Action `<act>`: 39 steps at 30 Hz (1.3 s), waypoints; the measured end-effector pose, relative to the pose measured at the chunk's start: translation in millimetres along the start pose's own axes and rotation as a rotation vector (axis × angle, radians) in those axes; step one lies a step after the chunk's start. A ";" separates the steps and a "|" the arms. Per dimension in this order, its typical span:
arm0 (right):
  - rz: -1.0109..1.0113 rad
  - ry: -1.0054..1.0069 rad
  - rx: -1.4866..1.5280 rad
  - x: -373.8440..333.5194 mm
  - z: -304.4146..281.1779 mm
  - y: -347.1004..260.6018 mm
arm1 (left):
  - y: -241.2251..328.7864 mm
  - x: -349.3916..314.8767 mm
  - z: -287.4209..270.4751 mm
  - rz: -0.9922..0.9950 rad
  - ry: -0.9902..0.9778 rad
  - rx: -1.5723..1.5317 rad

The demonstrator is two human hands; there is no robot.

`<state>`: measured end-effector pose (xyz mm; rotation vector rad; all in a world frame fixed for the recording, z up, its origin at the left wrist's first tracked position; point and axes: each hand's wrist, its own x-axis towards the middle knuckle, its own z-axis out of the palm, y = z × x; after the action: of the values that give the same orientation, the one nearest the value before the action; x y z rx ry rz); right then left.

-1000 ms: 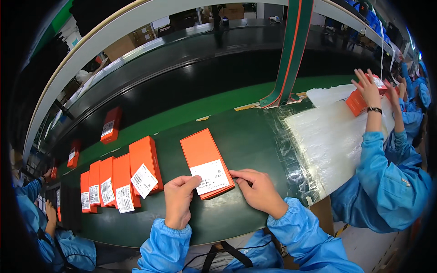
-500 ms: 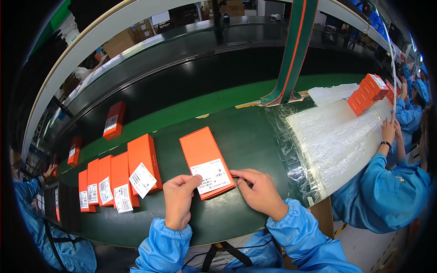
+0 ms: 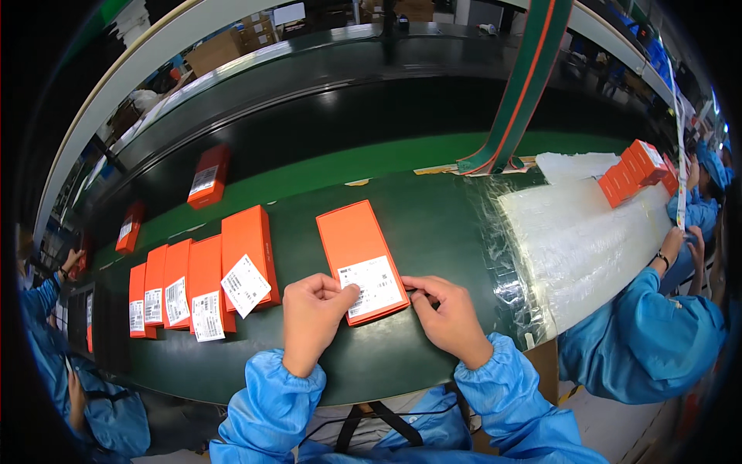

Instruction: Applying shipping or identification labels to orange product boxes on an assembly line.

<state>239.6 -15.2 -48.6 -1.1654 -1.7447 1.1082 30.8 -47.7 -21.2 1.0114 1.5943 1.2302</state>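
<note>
a dark green work table point(image 3: 440, 232) spread across the middle of the view, bent by the wide lens, with a long black surface point(image 3: 348, 112) running behind it. to the right, a pale, wrinkled sheet point(image 3: 576, 232) covered part of the table. beside it sat a co-worker in blue point(image 3: 641, 332), and a green post point(image 3: 514, 97) with a red stripe rose near the table's back edge. the person's own blue sleeves point(image 3: 280, 402) came in from the lower edge.

left of centre lay a row of five orange boxes point(image 3: 207, 263), each with a white label at its near end; the label on the rightmost one was skewed and overhung the edge. a stack of orange boxes point(image 3: 640, 166) stood at the sheet's far end.

the single orange box point(image 3: 352, 232) between the hands lay on the table at the centre, slightly slanted, apart from the row. the left hand point(image 3: 315, 313) was at its left side, fingers curled, thumb resting on the label. the right hand point(image 3: 448, 313) was half curled, index fingertip against the box's right edge. whether either hand gripped could not be told. the white label point(image 3: 376, 283) covered the box's near end.
</note>
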 end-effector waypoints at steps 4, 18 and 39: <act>0.047 0.011 0.039 0.1 1.8 -2.0 | -3.4 4.7 -0.7 0.032 -0.014 0.096; -0.380 -0.255 -0.494 25.5 8.0 -21.6 | 7.8 -0.6 -23.3 0.696 0.120 0.691; -0.388 -0.442 -0.447 34.7 6.7 -17.3 | 3.9 -2.8 -49.0 -0.204 -0.031 -0.197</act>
<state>217.9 12.3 -30.7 -0.7995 -2.5293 0.7955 -14.4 -63.4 -9.8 0.7215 1.4796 1.1973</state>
